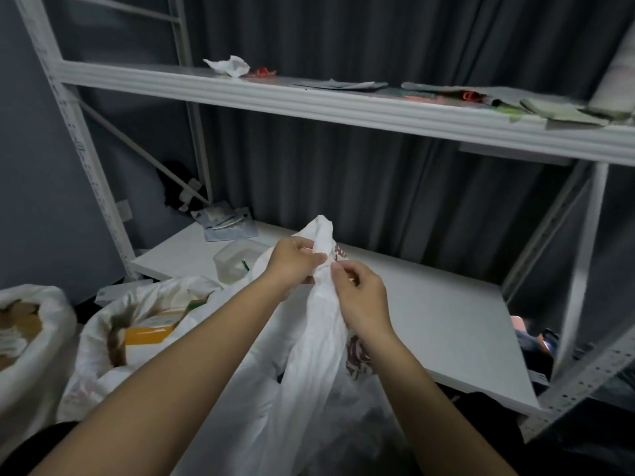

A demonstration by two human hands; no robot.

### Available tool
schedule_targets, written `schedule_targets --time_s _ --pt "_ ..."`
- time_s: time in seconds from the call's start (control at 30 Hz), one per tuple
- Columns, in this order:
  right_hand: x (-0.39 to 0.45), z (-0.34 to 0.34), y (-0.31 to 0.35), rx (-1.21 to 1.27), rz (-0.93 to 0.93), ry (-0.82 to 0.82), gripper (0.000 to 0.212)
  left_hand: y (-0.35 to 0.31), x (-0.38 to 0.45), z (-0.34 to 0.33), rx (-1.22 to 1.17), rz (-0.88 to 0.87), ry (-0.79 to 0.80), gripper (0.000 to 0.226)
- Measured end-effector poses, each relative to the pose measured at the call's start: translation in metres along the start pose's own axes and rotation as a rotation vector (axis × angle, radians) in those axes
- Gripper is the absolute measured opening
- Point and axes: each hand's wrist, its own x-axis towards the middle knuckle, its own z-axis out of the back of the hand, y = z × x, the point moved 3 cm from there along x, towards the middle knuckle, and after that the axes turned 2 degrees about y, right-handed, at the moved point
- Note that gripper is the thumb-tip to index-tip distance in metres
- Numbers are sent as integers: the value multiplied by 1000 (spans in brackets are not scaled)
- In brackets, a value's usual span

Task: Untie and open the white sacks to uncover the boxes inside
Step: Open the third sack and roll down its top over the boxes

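Both hands, left (292, 261) and right (360, 297), have fingers closed on the sack (319, 324) neck, above the shelf's (429, 310) front edge.

Dim, cool, even light; no hard shadows or glare. Wide-angle bending warps the upper shelf (343, 108) above the grip. Slight softness throughout, worst toward the frame edges.

white sack (319, 338) upright, neck bunched; two open sacks (137, 324) left, boxes (147, 333) showing
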Motion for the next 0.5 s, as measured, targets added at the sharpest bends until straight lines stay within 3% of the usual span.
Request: schedule_targets --time_s 0.17,0.27,0.4,0.5 --pt "5 14 4 60 -165 71 34 -19 13 -14 37 -85 32 19" --pt "10 18 8 284 -272 63 34 -32 17 -20 64 -114 73 5" --pt "23 23 18 556 -313 54 33 -49 10 -21 138 -9 294 26" --pt "34 22 34 831 -291 103 38 -65 6 -11 189 -21 308 24"
